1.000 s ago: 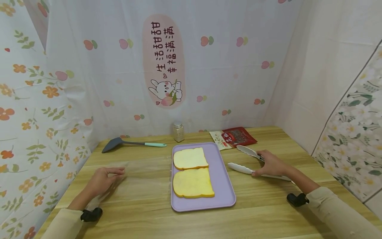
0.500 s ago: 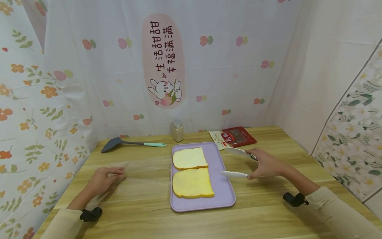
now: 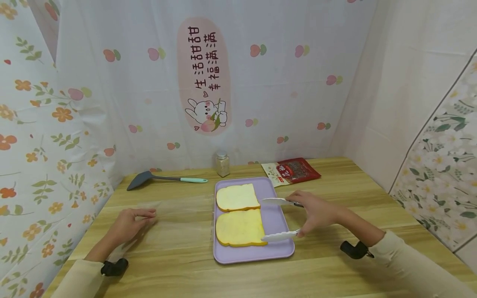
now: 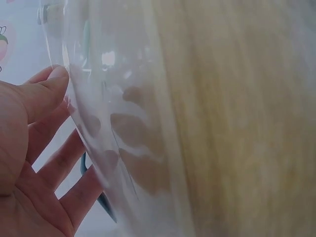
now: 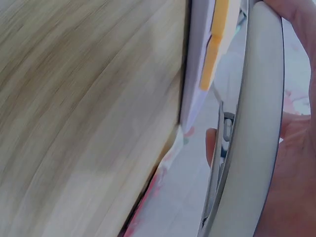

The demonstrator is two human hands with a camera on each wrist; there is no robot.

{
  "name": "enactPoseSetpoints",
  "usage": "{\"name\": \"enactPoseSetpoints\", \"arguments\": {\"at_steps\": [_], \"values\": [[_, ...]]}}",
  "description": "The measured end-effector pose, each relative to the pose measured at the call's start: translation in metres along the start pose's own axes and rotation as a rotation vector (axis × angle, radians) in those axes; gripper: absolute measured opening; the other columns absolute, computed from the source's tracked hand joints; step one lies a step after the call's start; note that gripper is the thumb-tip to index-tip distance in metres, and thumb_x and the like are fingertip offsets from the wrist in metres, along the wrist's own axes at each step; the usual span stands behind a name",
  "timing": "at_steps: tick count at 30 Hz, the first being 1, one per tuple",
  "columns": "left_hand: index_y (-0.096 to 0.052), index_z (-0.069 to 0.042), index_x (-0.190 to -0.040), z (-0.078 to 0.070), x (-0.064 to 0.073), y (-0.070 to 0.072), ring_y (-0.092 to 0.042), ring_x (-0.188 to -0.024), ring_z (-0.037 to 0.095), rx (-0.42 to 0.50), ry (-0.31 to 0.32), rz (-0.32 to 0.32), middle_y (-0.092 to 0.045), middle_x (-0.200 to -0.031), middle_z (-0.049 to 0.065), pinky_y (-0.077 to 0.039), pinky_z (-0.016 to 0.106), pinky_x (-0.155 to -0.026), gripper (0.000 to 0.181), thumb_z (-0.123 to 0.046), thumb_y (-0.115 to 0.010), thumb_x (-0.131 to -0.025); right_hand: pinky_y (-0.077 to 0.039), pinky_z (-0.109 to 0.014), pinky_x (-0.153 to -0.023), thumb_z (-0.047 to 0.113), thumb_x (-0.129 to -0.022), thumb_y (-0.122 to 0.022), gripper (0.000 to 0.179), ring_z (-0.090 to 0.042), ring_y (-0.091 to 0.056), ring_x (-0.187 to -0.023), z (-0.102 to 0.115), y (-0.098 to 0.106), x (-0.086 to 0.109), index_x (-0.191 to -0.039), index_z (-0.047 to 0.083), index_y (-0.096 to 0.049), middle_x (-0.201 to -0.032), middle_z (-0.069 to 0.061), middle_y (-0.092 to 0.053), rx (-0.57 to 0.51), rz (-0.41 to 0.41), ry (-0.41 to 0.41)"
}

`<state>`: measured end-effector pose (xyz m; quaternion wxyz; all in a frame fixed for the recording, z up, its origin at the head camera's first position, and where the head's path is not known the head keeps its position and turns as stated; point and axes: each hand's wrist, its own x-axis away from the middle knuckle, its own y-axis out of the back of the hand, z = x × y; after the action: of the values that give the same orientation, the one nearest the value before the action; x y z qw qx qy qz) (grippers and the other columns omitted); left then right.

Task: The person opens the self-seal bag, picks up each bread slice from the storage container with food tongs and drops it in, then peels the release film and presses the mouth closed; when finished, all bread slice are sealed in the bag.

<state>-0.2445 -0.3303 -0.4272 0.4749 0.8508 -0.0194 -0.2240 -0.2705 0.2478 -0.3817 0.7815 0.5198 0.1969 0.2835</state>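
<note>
My right hand [image 3: 318, 213] grips a pair of white-ended tongs [image 3: 280, 236], thumb on one arm and fingers on the other, the arms spread wide. Their tips reach over the lilac tray [image 3: 277, 252], one by the right edge of the white bread slice [image 3: 236, 197], the other overlapping the corner of the yellow bread slice [image 3: 240, 227]. In the right wrist view a pale tong arm [image 5: 261, 108] runs close past the camera. My left hand [image 3: 128, 225] holds the edge of a clear plastic bag [image 4: 103, 44], thumb in front, fingers partly seen through it.
A spatula [image 3: 164, 178] with a mint handle lies at the back left. Behind the tray stand a small glass jar [image 3: 222, 164] and, to its right, a red spice packet [image 3: 298, 170]. Patterned curtains [image 3: 298, 103] rise along the back and sides.
My right hand has carried the tongs left from the bare wood to over the tray's right side, turning them to face the slices. The left hand and bread stay put.
</note>
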Motion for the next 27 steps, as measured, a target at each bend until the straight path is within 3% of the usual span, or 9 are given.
{"name": "enactPoseSetpoints", "arguments": {"at_steps": [4,11,18,27], "values": [[-0.081,-0.011,-0.093,0.000,0.000,0.000,-0.069,-0.103,0.030,0.004,0.005,0.004,-0.075,-0.108,0.008,-0.053,0.044,-0.088,0.011,-0.005,-0.077,-0.085,-0.046,-0.053,-0.093,0.052,-0.058,-0.090,0.105,-0.026,-0.050,-0.117,0.005,-0.002,-0.003,-0.141,0.001,-0.050,-0.130,-0.008,-0.052,-0.004,0.026,0.022],[-0.081,-0.011,-0.092,0.000,0.000,0.000,-0.069,-0.102,0.025,-0.010,-0.010,-0.005,-0.075,-0.107,0.008,-0.050,0.021,-0.085,0.011,-0.004,-0.077,-0.084,-0.046,-0.053,-0.094,0.049,-0.057,-0.090,0.105,-0.026,-0.049,-0.118,0.011,-0.002,-0.003,-0.142,0.003,-0.050,-0.131,-0.006,-0.051,0.017,0.059,0.007],[-0.081,-0.009,-0.093,-0.002,0.001,0.001,-0.069,-0.102,0.028,0.000,-0.014,-0.007,-0.074,-0.108,0.010,-0.055,0.037,-0.083,0.012,-0.003,-0.076,-0.084,-0.046,-0.052,-0.093,0.059,-0.057,-0.089,0.109,-0.025,-0.049,-0.117,0.015,-0.004,-0.008,-0.143,0.005,-0.050,-0.133,-0.004,-0.051,0.071,0.065,-0.012],[-0.081,-0.010,-0.094,0.000,0.000,0.000,-0.069,-0.104,0.027,-0.009,-0.002,0.008,-0.074,-0.109,0.008,-0.053,0.033,-0.087,0.012,-0.004,-0.076,-0.085,-0.045,-0.053,-0.097,0.059,-0.055,-0.090,0.110,-0.027,-0.048,-0.121,0.013,-0.002,-0.011,-0.143,0.006,-0.052,-0.134,-0.003,-0.050,0.081,0.094,-0.011]]}}
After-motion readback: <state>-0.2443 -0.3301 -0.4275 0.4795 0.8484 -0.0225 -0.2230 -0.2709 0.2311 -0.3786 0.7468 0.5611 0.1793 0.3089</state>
